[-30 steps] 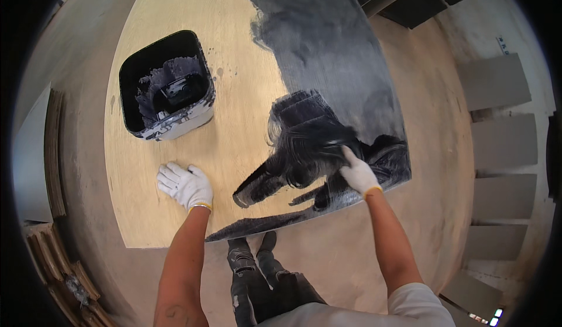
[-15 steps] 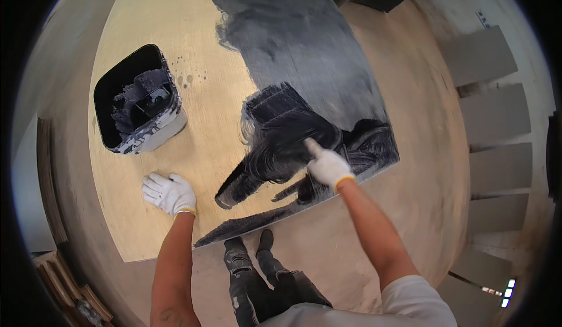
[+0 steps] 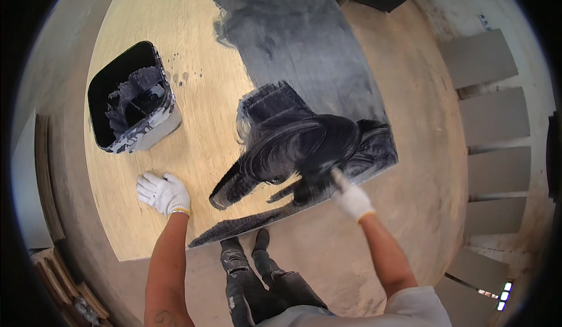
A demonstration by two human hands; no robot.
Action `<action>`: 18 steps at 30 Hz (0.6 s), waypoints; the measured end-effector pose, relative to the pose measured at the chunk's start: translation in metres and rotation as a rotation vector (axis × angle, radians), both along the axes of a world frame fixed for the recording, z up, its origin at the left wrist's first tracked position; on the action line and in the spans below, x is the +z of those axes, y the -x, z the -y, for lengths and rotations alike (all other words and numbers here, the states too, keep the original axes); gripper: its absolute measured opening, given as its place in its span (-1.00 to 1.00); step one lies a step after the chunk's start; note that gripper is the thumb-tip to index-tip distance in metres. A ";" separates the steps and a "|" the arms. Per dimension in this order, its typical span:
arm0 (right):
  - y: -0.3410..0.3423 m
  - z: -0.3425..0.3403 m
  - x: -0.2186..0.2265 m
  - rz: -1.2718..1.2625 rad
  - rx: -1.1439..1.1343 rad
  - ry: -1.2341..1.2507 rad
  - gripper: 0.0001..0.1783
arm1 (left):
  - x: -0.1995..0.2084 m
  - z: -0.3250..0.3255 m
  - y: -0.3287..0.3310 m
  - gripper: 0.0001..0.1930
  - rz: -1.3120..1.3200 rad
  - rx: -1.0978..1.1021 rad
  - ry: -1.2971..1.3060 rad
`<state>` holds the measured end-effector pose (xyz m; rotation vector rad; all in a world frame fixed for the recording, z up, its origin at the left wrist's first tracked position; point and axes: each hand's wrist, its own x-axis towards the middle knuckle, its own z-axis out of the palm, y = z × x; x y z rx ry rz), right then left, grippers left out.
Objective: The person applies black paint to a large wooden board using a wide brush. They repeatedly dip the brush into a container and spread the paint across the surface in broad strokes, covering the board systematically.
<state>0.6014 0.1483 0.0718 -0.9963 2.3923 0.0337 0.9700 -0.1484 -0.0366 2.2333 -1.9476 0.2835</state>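
left grip (image 3: 165,195) lies flat near the bucket (image 3: 157,131) holding apparently dark paint (image 3: 133,92).

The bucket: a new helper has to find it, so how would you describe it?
Look for the big board, part bare wood, part black. On its bare left side, beyond the gloved left hand, stands the bucket. It is the only deep, open container there, squarish, black inside, its pale outside smeared dark.
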 end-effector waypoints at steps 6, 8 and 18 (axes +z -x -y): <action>0.179 -0.009 -0.008 0.043 -0.423 0.191 -0.19 | -0.009 -0.001 0.021 -0.43 -0.025 -0.071 0.032; 0.119 0.024 0.015 0.164 -0.526 -0.012 -0.19 | -0.002 0.000 -0.005 -0.43 0.006 -0.023 0.015; -0.176 0.023 0.014 0.215 0.086 -0.148 -0.21 | -0.002 0.000 0.004 -0.49 0.044 -0.078 0.171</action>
